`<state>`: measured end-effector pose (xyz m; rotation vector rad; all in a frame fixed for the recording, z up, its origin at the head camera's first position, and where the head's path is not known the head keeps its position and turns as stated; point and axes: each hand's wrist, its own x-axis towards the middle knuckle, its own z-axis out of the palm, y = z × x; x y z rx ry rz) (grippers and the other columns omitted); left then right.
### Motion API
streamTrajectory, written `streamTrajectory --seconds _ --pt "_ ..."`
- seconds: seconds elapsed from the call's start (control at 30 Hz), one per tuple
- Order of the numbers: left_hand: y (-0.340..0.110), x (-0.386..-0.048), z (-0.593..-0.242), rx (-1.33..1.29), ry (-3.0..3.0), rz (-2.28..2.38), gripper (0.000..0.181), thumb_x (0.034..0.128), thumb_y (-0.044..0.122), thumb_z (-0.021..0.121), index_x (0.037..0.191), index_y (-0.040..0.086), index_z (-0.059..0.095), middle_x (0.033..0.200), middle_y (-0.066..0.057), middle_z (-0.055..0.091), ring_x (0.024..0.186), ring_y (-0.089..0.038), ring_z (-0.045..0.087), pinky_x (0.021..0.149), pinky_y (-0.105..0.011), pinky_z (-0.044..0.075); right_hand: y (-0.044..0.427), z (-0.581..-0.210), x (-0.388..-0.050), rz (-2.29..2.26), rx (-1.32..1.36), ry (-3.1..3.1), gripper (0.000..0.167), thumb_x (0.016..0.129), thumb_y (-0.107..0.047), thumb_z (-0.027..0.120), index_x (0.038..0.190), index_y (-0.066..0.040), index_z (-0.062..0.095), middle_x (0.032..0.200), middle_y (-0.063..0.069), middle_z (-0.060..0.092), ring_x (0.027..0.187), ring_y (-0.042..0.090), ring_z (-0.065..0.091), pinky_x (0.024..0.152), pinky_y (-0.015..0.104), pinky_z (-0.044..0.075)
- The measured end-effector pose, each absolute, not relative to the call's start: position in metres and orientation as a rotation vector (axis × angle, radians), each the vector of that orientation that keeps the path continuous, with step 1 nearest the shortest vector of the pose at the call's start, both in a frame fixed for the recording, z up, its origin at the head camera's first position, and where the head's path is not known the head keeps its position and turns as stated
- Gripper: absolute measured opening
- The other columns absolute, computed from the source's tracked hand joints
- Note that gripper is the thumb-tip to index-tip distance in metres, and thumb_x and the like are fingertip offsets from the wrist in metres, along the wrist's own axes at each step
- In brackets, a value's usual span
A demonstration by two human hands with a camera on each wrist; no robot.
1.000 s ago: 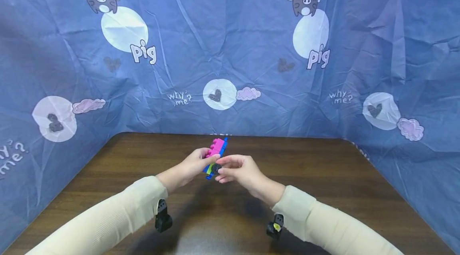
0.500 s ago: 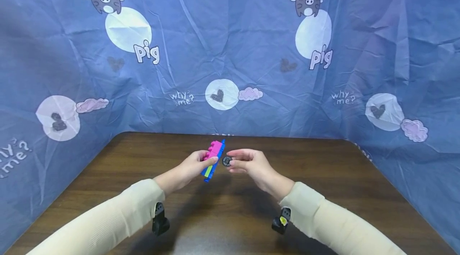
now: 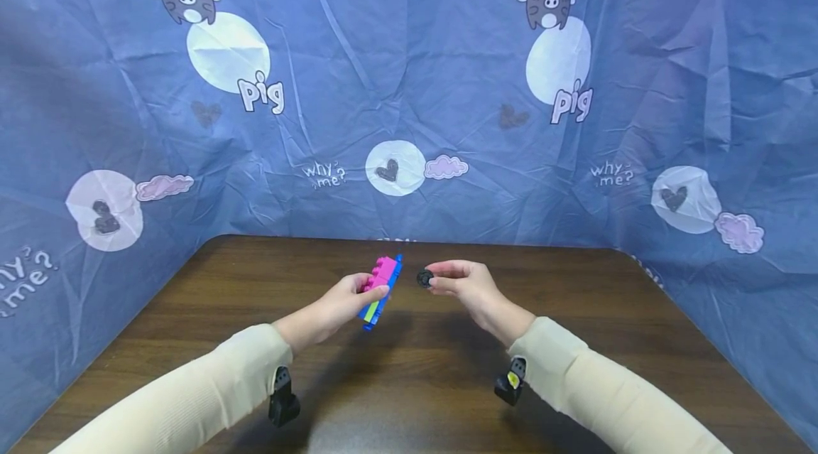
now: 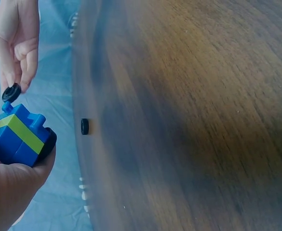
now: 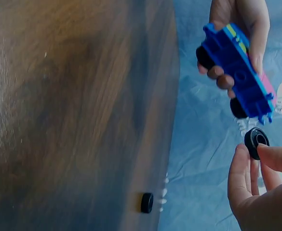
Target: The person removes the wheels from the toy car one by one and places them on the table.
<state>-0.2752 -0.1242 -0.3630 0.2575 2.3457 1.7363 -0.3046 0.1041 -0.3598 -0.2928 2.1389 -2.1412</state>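
My left hand (image 3: 329,308) grips a toy brick car (image 3: 383,283) with pink studded bricks, a lime-green stripe and a blue base. In the right wrist view the underside of the blue base (image 5: 242,74) shows, with two black wheels (image 5: 238,108) along one side. The other long side has bare axle stubs. Between thumb and fingers, my right hand (image 3: 476,290) pinches a loose black wheel (image 5: 256,143). A gap separates this wheel from the car. Both hands are raised above the table.
Another black wheel (image 4: 85,126) stands on its tread near the edge of the brown wooden table (image 3: 409,383). Behind the table hangs a blue printed cloth (image 3: 409,84). A small black camera (image 3: 283,397) is strapped at each wrist.
The right hand has drawn the wheel away from the car's side, moving right and slightly farther back. The left hand still holds the car and has sunk only slightly.
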Motion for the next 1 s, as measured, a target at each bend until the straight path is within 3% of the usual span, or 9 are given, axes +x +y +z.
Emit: streamTrajectory --seconds 0.07,0.2,0.47,0.7,0.93,1.0 --pt "-0.124 -0.275 -0.363 0.261 2.335 1.751 0.038 0.1007 0.021 0.052 0.123 -0.01 0.051 0.109 -0.016 0.065 0.09 -0.016 0.058 0.077 -0.027 0.05 0.107 -0.36 -0.308 -2.141 -0.251 2.154 0.031 0.084 0.011 0.064 0.114 0.014 0.062 0.091 0.007 0.072 0.075 0.011 0.069 0.079 0.03 0.057" --pt "-0.124 -0.273 -0.361 0.28 2.324 1.757 0.039 0.1006 0.022 0.053 0.124 -0.009 0.05 0.114 -0.017 0.066 0.095 -0.017 0.06 0.08 -0.028 0.05 0.112 -0.362 -0.317 -2.144 -0.169 2.157 0.033 0.085 0.01 0.064 0.118 0.012 0.062 0.091 0.004 0.07 0.077 0.011 0.069 0.083 0.031 0.057" --pt "-0.121 -0.27 -0.358 0.303 2.311 1.749 0.039 0.1 0.022 0.053 0.125 -0.009 0.05 0.116 -0.021 0.062 0.095 -0.016 0.059 0.085 -0.033 0.051 0.125 -0.37 -0.337 -2.156 -0.024 2.142 0.034 0.087 0.011 0.061 0.121 0.012 0.059 0.112 0.02 0.067 0.077 0.012 0.069 0.079 0.027 0.057" --pt "-0.121 -0.267 -0.357 0.307 2.322 1.757 0.04 0.0997 0.021 0.054 0.125 -0.009 0.05 0.114 -0.021 0.061 0.093 -0.017 0.058 0.084 -0.033 0.052 0.132 -0.379 -0.352 -2.13 0.047 2.155 0.035 0.087 0.012 0.059 0.121 0.015 0.057 0.098 0.013 0.069 0.074 0.012 0.067 0.074 0.025 0.057" --pt "-0.12 -0.266 -0.354 0.296 2.326 1.733 0.041 0.0993 0.024 0.055 0.125 -0.008 0.05 0.112 -0.018 0.061 0.094 -0.018 0.058 0.081 -0.03 0.053 0.138 -0.391 -0.371 -2.08 0.174 2.176 0.036 0.087 0.011 0.059 0.123 0.011 0.058 0.121 0.023 0.063 0.077 0.011 0.067 0.074 0.022 0.057" --pt "-0.12 -0.266 -0.354 0.294 2.335 1.74 0.041 0.0991 0.023 0.055 0.125 -0.008 0.05 0.112 -0.018 0.061 0.095 -0.021 0.059 0.081 -0.03 0.053 0.139 -0.393 -0.375 -2.078 0.194 2.161 0.036 0.086 0.011 0.059 0.122 0.012 0.058 0.114 0.022 0.065 0.074 0.011 0.067 0.072 0.022 0.057"
